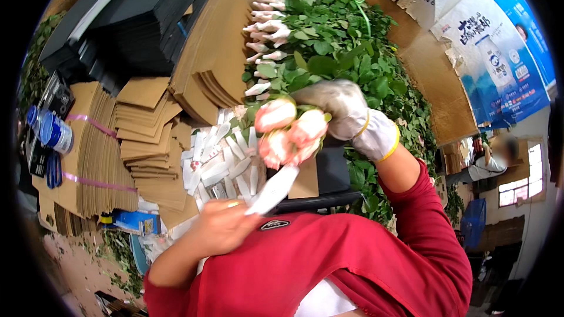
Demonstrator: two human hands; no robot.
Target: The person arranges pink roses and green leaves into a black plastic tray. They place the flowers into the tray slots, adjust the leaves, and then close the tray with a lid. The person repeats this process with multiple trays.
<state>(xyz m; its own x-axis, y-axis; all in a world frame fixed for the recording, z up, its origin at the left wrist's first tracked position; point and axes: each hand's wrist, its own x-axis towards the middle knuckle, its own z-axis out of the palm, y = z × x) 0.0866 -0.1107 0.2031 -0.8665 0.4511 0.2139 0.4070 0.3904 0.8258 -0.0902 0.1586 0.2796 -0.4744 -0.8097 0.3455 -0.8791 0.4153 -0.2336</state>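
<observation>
Several pink roses [292, 132] with pale, green-tinged outer petals are bunched in front of my chest. My right hand [343, 111], in a soiled white glove, is closed behind the blooms, around their stems. The stems themselves are mostly hidden by the glove and flowers. Bare, my left hand [223, 226] pinches a white tapered bud sleeve [273, 190], smeared by motion. The sleeve's upper end is just below the lowest bloom; whether they touch I cannot tell. Loose white bud sleeves [226, 161] lie piled beyond my left hand.
Leafy roses with white-covered buds [270, 29] lie stacked at the back. Cardboard pieces [150, 141] and strapped cardboard [97, 146] stand left, beside blue-handled scissors [54, 170] and a blue-lidded tub [56, 132]. Black sheets [141, 23] are stacked behind. Another person [490, 161] is far right.
</observation>
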